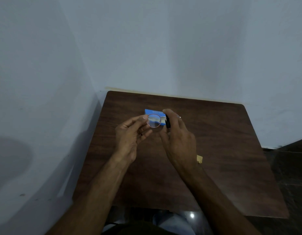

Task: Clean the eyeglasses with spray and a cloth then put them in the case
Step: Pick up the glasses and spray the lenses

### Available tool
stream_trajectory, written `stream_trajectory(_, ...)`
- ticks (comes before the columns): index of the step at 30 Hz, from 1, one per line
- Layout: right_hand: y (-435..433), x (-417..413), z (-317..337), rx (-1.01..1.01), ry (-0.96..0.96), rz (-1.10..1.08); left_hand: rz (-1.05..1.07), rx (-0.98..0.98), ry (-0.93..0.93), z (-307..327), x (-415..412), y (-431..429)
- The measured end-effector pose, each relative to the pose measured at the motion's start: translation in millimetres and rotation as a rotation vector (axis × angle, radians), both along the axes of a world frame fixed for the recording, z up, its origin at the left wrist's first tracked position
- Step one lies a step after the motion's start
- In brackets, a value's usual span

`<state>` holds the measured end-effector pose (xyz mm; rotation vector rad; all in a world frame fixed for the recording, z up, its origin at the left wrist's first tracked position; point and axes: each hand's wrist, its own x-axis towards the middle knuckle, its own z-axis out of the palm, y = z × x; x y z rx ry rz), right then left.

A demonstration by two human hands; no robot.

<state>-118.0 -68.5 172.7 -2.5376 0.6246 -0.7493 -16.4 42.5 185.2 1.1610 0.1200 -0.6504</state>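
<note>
Left hand: our left hand [130, 136] pinches the eyeglasses [153, 120] at the left edge of a round, reddish-rimmed lens, thumb and fingertips closed on the frame.
Right hand: our right hand [177, 133] grasps a small dark spray bottle [167, 122], fingers curled round it, just beside the right edge of that lens. We cannot tell whether a finger presses the nozzle.
Eyeglasses: held up between both hands over the far middle of the desk [223, 150]. Only one lens shows plainly.
Case: a flat blue case [153, 111], as we take it to be, lies on the desk just beyond the glasses. Open or closed, we cannot tell.
Cloth: neither hand holds one. A small pale yellow scrap [199, 158] peeks out right of the right wrist, too hidden to name.
Done so far: glasses and spray are picked up and brought together, so we judge this the spraying step, early in the task.
Left to do: wiping the lenses with the cloth, setting the bottle down, folding the glasses and laying them in the case.
</note>
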Motion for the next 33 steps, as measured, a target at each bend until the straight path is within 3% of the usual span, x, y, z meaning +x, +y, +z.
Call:
stream_trajectory(12, 2.0, -19.2, -18.1, -0.032, -0.044, 0.006, 0.013, 0.016, 0.009, -2.0, -3.5, 1.2)
stream_trajectory(22, -35.4, -50.0, -48.0, 0.467, -0.235, -0.216, -0.019, 0.051, 0.016, -14.8, -1.9, 2.6)
stream_trajectory(33, -149.1, -29.7, -134.3, 0.572, -0.068, -0.316, -0.012, 0.072, 0.047, -42.7, -8.8, -1.0)
